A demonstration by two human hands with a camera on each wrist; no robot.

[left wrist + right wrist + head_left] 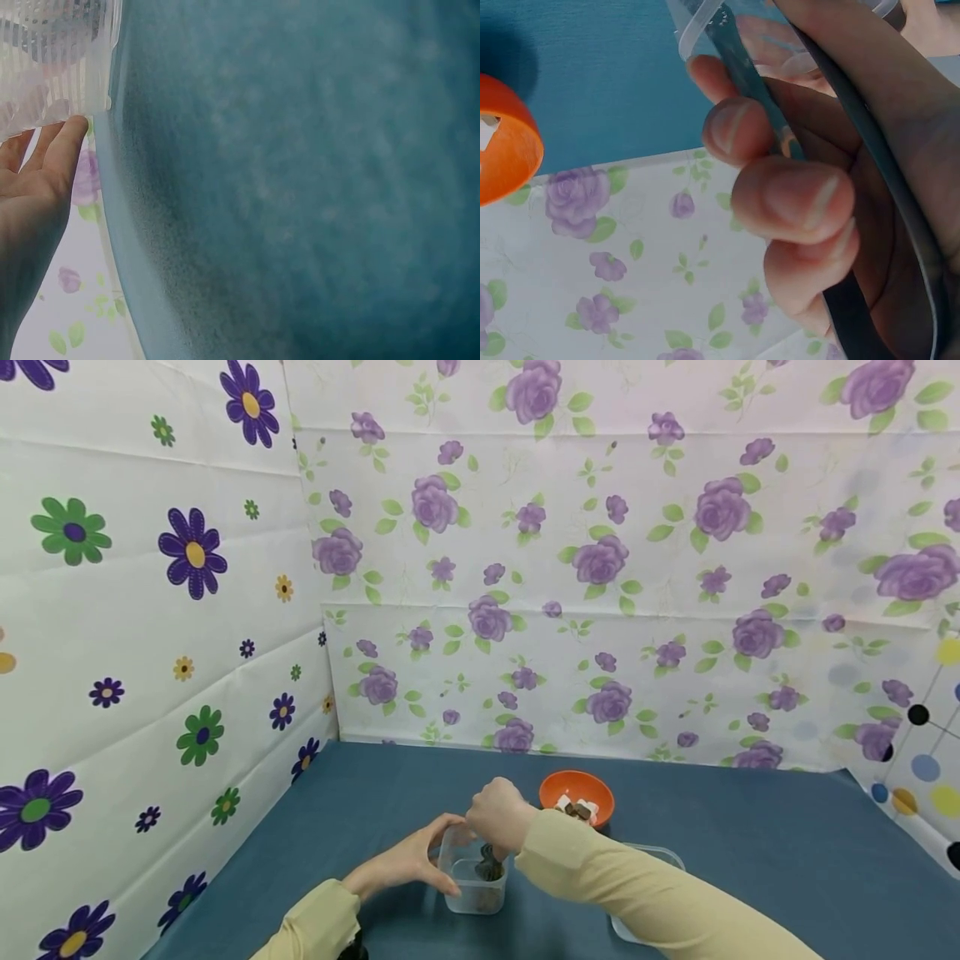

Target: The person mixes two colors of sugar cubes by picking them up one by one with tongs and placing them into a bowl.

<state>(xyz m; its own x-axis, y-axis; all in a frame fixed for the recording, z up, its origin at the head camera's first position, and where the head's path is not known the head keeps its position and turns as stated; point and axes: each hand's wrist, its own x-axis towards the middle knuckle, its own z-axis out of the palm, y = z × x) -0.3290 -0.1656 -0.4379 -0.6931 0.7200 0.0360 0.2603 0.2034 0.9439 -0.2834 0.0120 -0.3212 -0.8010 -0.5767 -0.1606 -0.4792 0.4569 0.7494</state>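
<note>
A clear plastic container [475,900] stands on the blue table, and its ribbed wall shows in the left wrist view. My left hand [411,858] grips it from the left, thumb on the near side and fingers around the far side. In my right hand [501,814] I hold dark tongs [881,150], fingers wrapped around one arm, the other arm against the palm side. The tongs' dark tips [489,865] are down inside the container. Whether they pinch anything is too small to tell.
Behind and right of the container stands an orange bowl [551,786] with several white and brown pieces in it. A clear lid [626,932] lies on the table at the right, partly hidden under my right sleeve. Flower-patterned sheets [600,677] rise at the back and left.
</note>
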